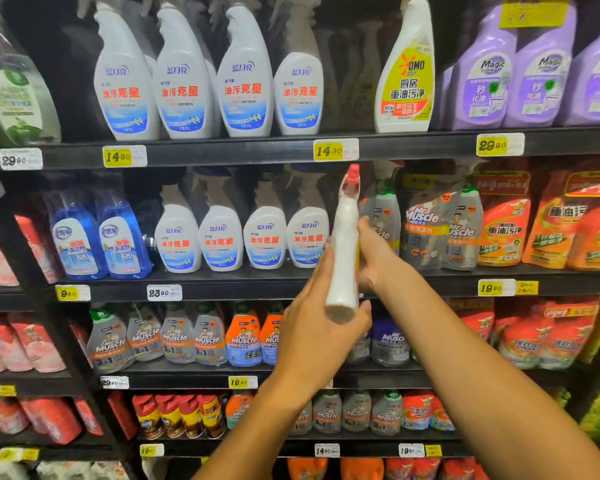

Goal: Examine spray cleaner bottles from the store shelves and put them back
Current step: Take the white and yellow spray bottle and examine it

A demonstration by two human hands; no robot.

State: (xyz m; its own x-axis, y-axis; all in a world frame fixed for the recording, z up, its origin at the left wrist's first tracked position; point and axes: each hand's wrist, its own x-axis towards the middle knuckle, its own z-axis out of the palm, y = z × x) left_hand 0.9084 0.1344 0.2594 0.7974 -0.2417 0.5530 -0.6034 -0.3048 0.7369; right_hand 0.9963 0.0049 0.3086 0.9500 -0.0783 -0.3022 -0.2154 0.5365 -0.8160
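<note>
Head view: mid-examination, by the look of it — white spray bottle (343, 251) held upright in front of the second shelf (222, 287), well clear of the rows behind. Left hand (317, 327) wrapped round the base, thumb curled under the bottom; right hand (378, 258) curled against the far side at mid-body, fingers hidden behind the bottle. Next, probably: turning the label into sight, or sliding the bottle back into a gap — calls for a level base and care not to knock neighbouring bottles. Plain white back facing the camera, tapering neck, red trigger head at top; no label visible from here.
</note>
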